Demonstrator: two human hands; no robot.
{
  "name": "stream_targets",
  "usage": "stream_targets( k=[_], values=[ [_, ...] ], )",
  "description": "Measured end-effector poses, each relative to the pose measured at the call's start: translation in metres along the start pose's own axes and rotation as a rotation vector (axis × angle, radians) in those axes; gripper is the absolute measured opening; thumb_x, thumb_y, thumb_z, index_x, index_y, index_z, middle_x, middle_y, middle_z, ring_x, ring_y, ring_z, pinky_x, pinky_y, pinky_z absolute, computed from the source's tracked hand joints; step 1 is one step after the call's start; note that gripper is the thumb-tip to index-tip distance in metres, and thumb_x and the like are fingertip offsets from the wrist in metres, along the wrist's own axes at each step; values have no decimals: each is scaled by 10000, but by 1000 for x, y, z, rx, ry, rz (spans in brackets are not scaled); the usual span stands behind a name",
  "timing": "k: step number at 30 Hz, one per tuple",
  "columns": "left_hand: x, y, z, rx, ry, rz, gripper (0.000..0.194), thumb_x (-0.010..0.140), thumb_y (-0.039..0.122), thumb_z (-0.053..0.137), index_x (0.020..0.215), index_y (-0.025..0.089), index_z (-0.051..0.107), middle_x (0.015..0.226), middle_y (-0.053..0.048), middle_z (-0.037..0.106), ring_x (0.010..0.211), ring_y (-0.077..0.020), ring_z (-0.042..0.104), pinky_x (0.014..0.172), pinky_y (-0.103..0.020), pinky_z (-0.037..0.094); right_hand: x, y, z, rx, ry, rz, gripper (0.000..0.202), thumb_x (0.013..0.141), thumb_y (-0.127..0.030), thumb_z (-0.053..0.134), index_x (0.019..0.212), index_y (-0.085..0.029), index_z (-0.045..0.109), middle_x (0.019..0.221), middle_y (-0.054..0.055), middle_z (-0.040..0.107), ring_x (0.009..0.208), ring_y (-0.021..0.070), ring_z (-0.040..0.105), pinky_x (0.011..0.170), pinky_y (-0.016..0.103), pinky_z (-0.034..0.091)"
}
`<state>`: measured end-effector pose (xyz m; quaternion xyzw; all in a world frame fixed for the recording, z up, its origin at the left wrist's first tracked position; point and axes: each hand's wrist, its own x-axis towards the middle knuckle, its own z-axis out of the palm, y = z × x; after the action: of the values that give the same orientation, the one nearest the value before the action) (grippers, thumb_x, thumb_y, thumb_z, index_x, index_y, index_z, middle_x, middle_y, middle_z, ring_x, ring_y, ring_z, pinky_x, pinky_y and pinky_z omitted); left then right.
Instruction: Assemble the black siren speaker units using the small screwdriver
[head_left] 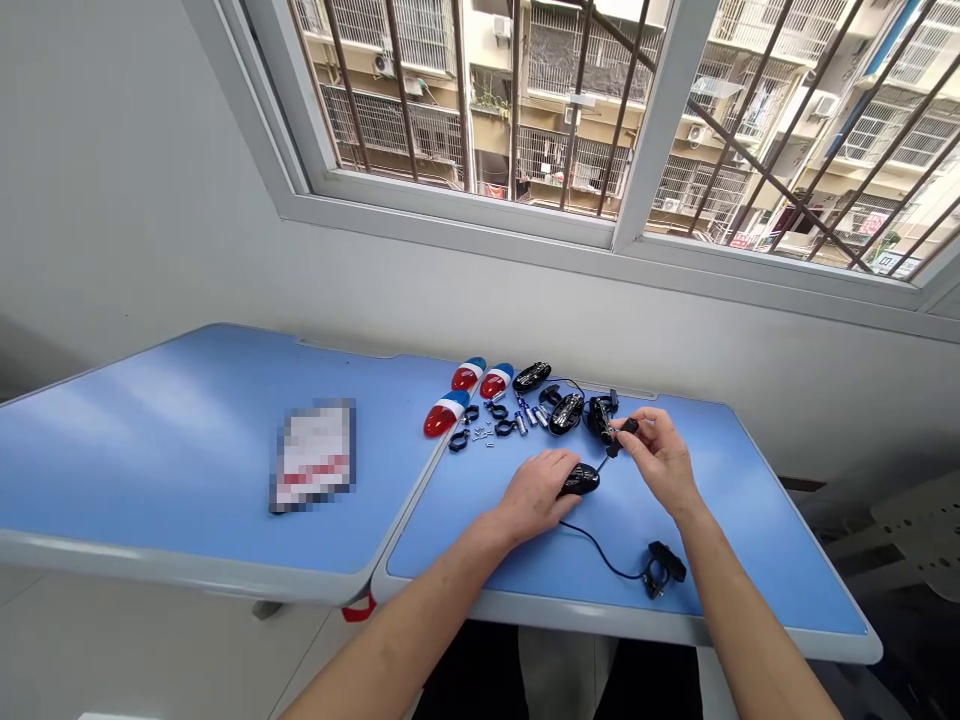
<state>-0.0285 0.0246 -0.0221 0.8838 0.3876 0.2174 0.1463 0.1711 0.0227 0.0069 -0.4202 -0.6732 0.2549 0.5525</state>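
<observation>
Black oval housing: on the table, its left end hidden beneath my left hand, its right end showing.
Left fingers: close together, bent over the housing and clamped on it, thumb along its near side.
Right fingers: my right hand pinches a small dark tool between thumb and fingertips.
Tool tip: slants towards the housing; whether it touches, I cannot tell.
Black cable: emerges near my left hand and runs to a dark clamp bracket near the front edge.
Beyond my hands: other black housings, one hard to outline beside my right fingertips; batteries, ring clamps, and screws too small to make out singly.
Seam side: three red, white and blue shells grouped together.
Packet: blurred into blocks, unreadable, well left of me.
Open room: plain blue surface from my right forearm to the right edge; the wall bounds the far side.
</observation>
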Motion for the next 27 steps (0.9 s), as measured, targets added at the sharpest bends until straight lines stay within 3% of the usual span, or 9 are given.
stream_targets(
  k=[3,7,11,20,27],
  values=[
    [-1,1,0,9,-4,-11,297,779,198,629,1054,192,516,1155,-85,615,1052,-276,562,855,-388,446,-5,1,9,-243,118,-63,179,859,-295,551,1016,-236,487,945,48,708,767,149,668,658,279,549],
    [-2,3,0,18,-8,-14,297,783,201,629,1057,194,513,1156,-85,610,1053,-275,560,861,-389,447,-8,-6,21,-640,235,-258,174,864,-279,536,1023,-207,537,848,40,665,684,142,625,556,243,498],
    [-3,3,0,32,-7,-16,291,793,204,614,1062,206,503,1159,-77,602,1057,-269,554,874,-391,444,-5,-10,25,-795,274,-352,156,866,-324,573,966,-203,572,769,27,620,638,141,586,551,250,482],
    [-3,0,3,39,-5,-8,348,787,203,638,1106,196,500,1186,-82,597,1056,-273,558,863,-387,449,-7,-5,19,-352,188,-215,149,839,-271,602,986,-246,603,841,19,660,685,135,630,629,278,586],
    [-2,0,1,6,2,-8,327,774,198,649,1072,189,516,1178,-76,607,1052,-271,564,855,-385,447,1,-6,3,-2,-80,-98,176,843,-307,609,1008,-246,626,932,36,701,832,166,663,750,338,577]
  ],
)
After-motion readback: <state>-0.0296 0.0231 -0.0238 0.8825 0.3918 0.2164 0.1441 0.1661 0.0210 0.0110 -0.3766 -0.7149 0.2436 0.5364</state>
